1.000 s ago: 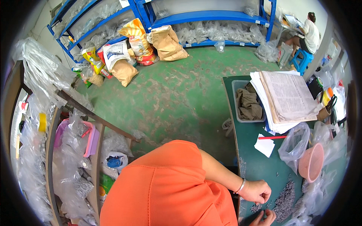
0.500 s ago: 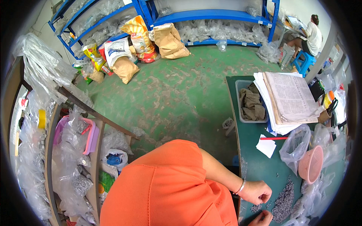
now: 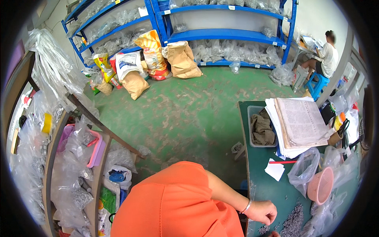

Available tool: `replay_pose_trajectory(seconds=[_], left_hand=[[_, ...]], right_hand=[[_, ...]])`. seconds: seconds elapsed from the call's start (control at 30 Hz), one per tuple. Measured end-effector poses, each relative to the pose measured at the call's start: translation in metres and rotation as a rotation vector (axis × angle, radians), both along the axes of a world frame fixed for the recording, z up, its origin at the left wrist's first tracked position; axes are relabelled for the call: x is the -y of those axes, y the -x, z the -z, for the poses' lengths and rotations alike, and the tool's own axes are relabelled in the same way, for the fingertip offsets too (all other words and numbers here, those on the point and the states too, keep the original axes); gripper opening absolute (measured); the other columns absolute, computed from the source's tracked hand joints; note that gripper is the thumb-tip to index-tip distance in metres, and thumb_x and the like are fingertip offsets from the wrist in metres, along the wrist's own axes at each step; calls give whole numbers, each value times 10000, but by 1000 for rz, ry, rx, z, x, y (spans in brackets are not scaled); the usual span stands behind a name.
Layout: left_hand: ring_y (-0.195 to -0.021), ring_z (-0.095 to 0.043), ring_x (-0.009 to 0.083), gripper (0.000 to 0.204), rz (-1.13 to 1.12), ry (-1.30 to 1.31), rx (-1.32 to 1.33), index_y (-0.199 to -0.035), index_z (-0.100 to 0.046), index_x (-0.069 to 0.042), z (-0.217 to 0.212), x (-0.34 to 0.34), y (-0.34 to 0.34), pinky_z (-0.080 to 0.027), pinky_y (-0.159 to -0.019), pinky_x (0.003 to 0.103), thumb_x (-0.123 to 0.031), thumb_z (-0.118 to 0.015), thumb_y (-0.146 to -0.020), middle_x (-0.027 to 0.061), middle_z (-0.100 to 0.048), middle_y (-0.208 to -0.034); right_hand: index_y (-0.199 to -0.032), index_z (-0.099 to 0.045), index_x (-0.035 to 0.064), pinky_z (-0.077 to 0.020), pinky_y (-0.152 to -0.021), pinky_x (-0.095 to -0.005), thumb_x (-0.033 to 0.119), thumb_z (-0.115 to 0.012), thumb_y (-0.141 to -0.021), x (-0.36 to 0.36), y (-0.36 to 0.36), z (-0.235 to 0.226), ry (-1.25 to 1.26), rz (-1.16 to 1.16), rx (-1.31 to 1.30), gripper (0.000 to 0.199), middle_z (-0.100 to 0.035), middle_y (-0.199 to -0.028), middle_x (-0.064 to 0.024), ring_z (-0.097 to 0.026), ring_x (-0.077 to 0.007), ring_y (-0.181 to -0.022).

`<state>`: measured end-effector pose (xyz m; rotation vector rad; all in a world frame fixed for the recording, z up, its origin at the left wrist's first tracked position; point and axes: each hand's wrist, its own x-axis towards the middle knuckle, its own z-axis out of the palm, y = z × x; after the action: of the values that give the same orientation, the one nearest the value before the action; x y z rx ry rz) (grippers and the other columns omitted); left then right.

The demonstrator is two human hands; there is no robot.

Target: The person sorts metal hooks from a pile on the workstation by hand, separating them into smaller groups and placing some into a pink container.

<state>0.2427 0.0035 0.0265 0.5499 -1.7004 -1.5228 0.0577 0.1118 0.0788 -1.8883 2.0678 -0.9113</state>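
1. Head view, lower right: the left hand (image 3: 261, 211) arches over the green tabletop (image 3: 262, 189), fingers curled downward; whether that grip has its tips together or clamped on something, I can't tell.
2. Down at the lower edge, only a sliver of the right hand (image 3: 274, 234) peeks in, its grip hidden, so no call there either.
3. Just right of the hands spreads the heap of grey pieces (image 3: 292, 222), knobbly and loose (too tiny to name); a smaller cluster (image 3: 263, 229) lies below the left hand, presumably placed for a short reach.
4. Above the heap, the pink basket (image 3: 320, 185), round-rimmed, touches a filmy clear bag (image 3: 303, 170); off to the side, they likely leave working room.
5. Farther up, flat yellowed sheets top a paper stack (image 3: 302, 122) beside a tub (image 3: 262, 145), its stiff walls probably containing the rumpled olive cloth (image 3: 263, 128).
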Motion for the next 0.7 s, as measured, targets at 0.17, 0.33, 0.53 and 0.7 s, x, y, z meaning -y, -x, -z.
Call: replay_pose_trajectory(seconds=[0.17,0.33,0.53,0.7], left_hand=[[-724,-644,220,38,-49,128,4,-745,-698,-10,6,3,3,-523,-642,339,-21,-710,-711,98,-681,-788],[-729,-643,232,13,-70,171,8,-710,-696,-15,11,2,4,-527,-659,342,-23,-707,-710,95,-681,-808],[-770,-653,236,27,-57,103,-15,-731,-697,-8,7,-2,0,-536,-693,340,-1,-718,-715,107,-684,-827],[-793,-663,243,67,-9,7,-32,-775,-701,-8,-1,-8,-3,-540,-716,352,10,-731,-717,114,-690,-818]], right_hand=[[-937,-702,1,-525,-691,-362,114,-723,-858,-4,8,9,-14,-36,86,140,-671,-798,-138,-613,-238,-703],[-932,-698,1,-511,-677,-322,105,-752,-844,-7,9,10,-53,-11,227,147,-664,-802,-98,-589,-191,-698],[-971,-711,-3,-502,-680,-303,86,-743,-877,-4,3,6,95,-67,158,133,-667,-854,-70,-593,-172,-739],[-987,-721,7,-525,-731,-308,66,-738,-888,-14,4,9,48,-41,151,116,-689,-890,-92,-626,-192,-779]])
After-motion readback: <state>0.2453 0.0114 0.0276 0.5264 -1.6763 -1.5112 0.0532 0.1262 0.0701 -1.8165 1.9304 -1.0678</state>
